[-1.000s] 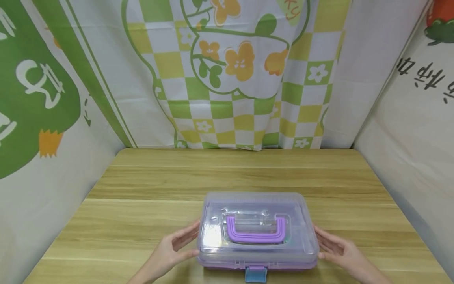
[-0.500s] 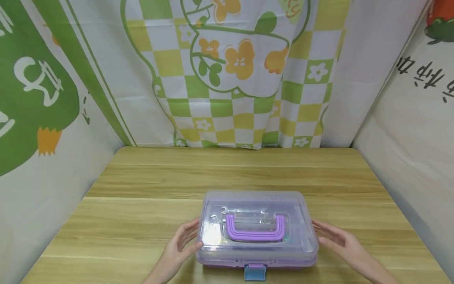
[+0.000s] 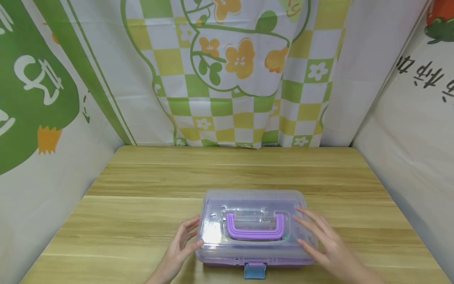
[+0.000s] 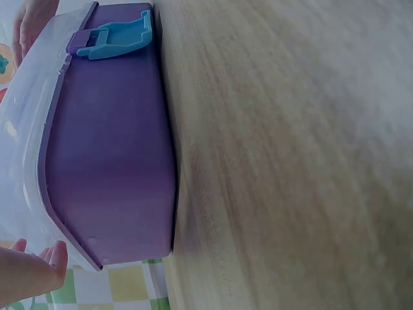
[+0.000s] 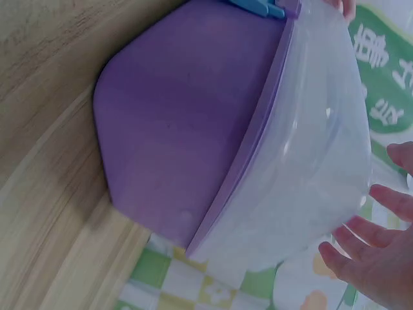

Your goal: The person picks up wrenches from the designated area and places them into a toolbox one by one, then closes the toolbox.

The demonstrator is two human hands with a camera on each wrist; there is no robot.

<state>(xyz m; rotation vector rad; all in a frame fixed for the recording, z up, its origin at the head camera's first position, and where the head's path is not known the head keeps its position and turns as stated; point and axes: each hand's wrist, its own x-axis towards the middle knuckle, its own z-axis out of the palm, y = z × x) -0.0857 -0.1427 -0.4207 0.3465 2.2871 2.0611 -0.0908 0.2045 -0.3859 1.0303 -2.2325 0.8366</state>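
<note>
A storage box with a clear lid (image 3: pixel 255 252) and a purple base (image 4: pixel 110 142) stands near the front of the wooden table. A purple handle (image 3: pixel 255 232) lies folded on the lid, and a blue latch (image 3: pixel 254 271) projects from the front middle. My left hand (image 3: pixel 180 245) lies along the box's left side, its thumb at the lid's front left corner. Over the lid's right end, my right hand (image 3: pixel 328 240) has its fingers spread, with a gap between its fingertips and the lid in the right wrist view. Contents behind the cloudy lid are indistinct.
The wooden table (image 3: pixel 142 181) reaches back to a checked, flowered curtain (image 3: pixel 227 106). Printed white cloths hang at the left (image 3: pixel 95 130) and right (image 3: pixel 400 130) as side walls close to the table's edges.
My right hand has moved from the box's right side up and leftward over the lid. My left hand has shifted slightly, its thumb now higher on the lid's corner. The box has stayed put.
</note>
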